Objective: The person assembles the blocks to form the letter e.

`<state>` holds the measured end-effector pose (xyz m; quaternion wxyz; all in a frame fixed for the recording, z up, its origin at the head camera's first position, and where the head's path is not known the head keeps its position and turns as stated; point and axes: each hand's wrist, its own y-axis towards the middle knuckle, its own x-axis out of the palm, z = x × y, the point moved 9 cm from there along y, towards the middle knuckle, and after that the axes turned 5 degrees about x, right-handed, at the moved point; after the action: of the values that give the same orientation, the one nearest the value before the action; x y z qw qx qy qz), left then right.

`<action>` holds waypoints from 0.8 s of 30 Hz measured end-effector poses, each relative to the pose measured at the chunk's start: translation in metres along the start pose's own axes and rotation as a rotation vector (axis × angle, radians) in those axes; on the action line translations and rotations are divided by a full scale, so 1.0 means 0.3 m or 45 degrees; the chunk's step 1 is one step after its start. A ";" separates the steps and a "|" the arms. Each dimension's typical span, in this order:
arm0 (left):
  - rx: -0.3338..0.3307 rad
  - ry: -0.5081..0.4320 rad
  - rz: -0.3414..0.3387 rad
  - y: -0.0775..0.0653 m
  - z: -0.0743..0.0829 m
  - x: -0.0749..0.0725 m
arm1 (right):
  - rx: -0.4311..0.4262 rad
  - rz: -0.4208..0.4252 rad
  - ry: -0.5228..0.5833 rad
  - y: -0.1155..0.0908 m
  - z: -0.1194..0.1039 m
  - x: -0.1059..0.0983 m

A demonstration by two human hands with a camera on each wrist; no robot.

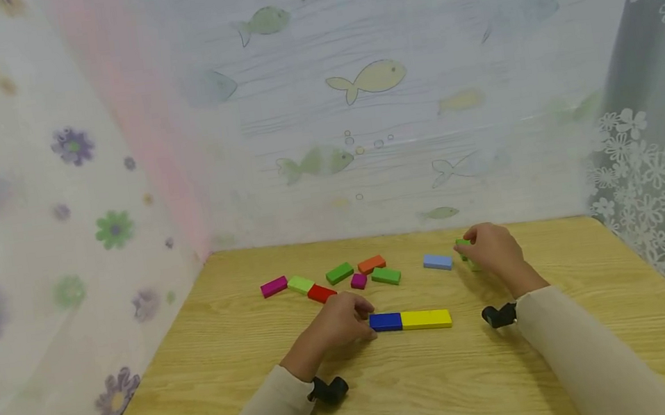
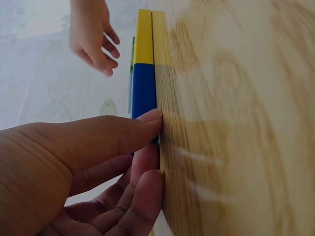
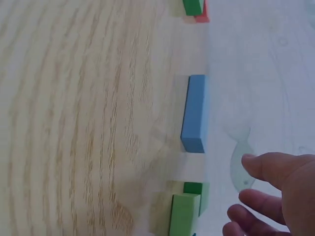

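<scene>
My left hand (image 1: 337, 320) pinches the left end of a dark blue block (image 1: 385, 322) between thumb and fingers, as the left wrist view shows. The block's other end meets a yellow block (image 1: 426, 319), and both lie in one straight row on the table. At the back right, my right hand (image 1: 494, 249) hovers by a light green block (image 3: 184, 211) and a darker green block (image 3: 203, 196). Its fingers are apart and loosely bent, with nothing between them. A light blue block (image 1: 437, 262) lies just left of that hand.
Several loose blocks lie along the back of the wooden table (image 1: 431, 384): a magenta block (image 1: 274, 286), a red block (image 1: 321, 294), an orange block (image 1: 371, 265) and green ones. Behind them hangs a fish-patterned curtain (image 1: 388, 151).
</scene>
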<state>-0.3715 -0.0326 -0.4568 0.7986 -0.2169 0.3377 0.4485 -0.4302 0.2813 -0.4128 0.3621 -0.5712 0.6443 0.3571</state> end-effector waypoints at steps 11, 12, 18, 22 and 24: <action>-0.035 -0.027 -0.012 -0.005 -0.004 0.001 | 0.237 -0.050 -0.034 0.031 0.066 0.030; -0.037 -0.032 -0.013 -0.006 -0.004 0.001 | 0.254 -0.063 -0.034 0.031 0.071 0.036; -0.033 -0.045 -0.003 -0.009 -0.004 -0.007 | 0.314 -0.079 -0.013 0.036 0.083 0.053; -0.053 -0.066 0.002 -0.008 -0.009 -0.007 | 0.320 -0.067 0.008 0.036 0.089 0.061; -0.057 -0.079 -0.003 -0.008 -0.010 -0.003 | 0.329 -0.065 0.012 0.037 0.095 0.068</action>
<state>-0.3708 -0.0362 -0.4580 0.8042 -0.2210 0.3024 0.4615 -0.4413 0.2973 -0.4439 0.4385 -0.5376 0.6720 0.2590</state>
